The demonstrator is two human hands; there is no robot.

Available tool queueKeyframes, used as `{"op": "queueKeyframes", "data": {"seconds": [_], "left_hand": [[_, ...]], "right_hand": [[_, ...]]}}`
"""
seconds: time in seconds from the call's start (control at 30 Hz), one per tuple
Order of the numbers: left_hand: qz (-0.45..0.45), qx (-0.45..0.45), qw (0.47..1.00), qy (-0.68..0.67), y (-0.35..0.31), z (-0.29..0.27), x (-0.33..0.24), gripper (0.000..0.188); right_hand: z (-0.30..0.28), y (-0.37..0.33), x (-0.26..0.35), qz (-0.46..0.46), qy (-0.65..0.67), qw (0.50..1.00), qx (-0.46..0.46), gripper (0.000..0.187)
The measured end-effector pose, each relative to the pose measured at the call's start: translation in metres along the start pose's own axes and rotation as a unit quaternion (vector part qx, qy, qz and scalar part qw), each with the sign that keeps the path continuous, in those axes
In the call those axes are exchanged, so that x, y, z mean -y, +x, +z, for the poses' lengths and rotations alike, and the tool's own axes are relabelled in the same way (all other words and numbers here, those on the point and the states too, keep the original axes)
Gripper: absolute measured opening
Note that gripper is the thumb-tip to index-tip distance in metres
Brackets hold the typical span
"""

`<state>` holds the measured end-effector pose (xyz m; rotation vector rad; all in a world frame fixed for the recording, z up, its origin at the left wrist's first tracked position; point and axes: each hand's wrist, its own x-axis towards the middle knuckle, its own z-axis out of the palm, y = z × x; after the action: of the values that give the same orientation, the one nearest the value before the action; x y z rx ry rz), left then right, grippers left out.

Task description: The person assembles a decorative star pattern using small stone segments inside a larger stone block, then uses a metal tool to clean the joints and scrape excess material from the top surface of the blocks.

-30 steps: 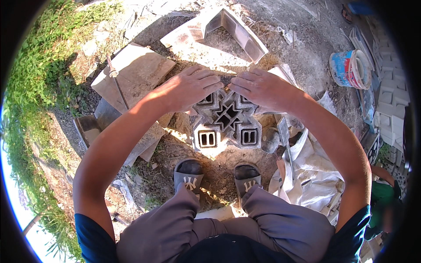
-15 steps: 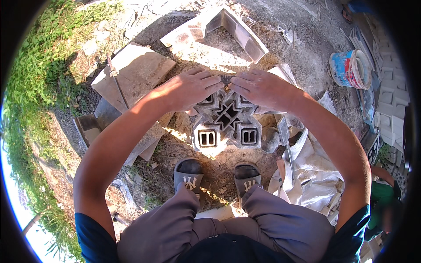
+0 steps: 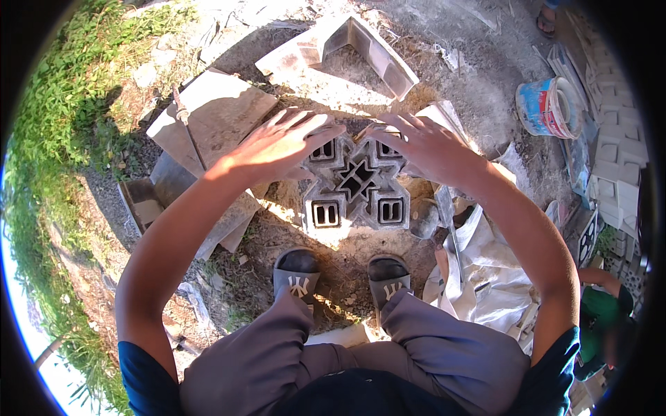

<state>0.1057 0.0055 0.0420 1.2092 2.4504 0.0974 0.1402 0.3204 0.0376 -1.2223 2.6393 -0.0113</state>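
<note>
Between my slippered feet and the far V-shaped form lies a grey patterned ventilation block (image 3: 378,196), with square slotted openings at its corners and a star-shaped cut-out in the middle. My left hand (image 3: 286,144) hovers over its far left corner, fingers spread and holding nothing. Over the far right corner is my right hand (image 3: 431,147), also open with fingers stretched. Both hands partly cover the block's far side; whether any fingertip touches it I cannot tell. Right of the block, a flat metal blade (image 3: 449,225) and a rounded grey metal piece (image 3: 424,220) lie on the ground.
Flat boards (image 3: 218,114) and a thin rod (image 3: 189,135) lie at left, beside grass (image 3: 69,97). An angled V-shaped form (image 3: 380,59) is beyond my hands. White sacking (image 3: 489,267), a blue bucket (image 3: 538,109) and stacked pale blocks (image 3: 617,152) are at right. A person in green (image 3: 602,312) is at lower right.
My fingers have spread apart, where before they were close together at the block's far edge. My hands have shifted slightly outward. The block stays in place on the ground.
</note>
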Motion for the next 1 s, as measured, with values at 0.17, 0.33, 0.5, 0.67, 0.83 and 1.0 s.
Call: {"op": "queueKeyframes", "data": {"seconds": [0.17,0.33,0.5,0.67,0.83,1.0], "left_hand": [[-0.002,-0.165,0.980,-0.108,-0.043,0.013,-0.024,0.081],[-0.109,-0.161,0.975,-0.107,-0.075,0.063,-0.070,0.093],[-0.198,-0.126,0.964,-0.122,-0.082,0.078,-0.098,0.114],[-0.199,-0.128,0.962,-0.134,-0.077,0.090,-0.105,0.111],[-0.201,-0.121,0.953,-0.189,-0.070,0.094,-0.107,0.110],[-0.213,-0.120,0.948,-0.203,-0.064,0.095,-0.109,0.110]], "right_hand": [[0.011,-0.038,0.039,0.135,0.046,0.985,-0.093,0.077],[0.025,-0.053,0.085,0.190,0.197,0.959,-0.072,0.079],[0.040,-0.053,0.118,0.243,0.205,0.945,-0.078,0.100],[0.045,-0.053,0.132,0.279,0.178,0.943,-0.046,0.107],[0.050,-0.052,0.135,0.283,0.156,0.945,-0.042,0.107],[0.058,-0.049,0.135,0.277,0.155,0.946,-0.065,0.102]]}}
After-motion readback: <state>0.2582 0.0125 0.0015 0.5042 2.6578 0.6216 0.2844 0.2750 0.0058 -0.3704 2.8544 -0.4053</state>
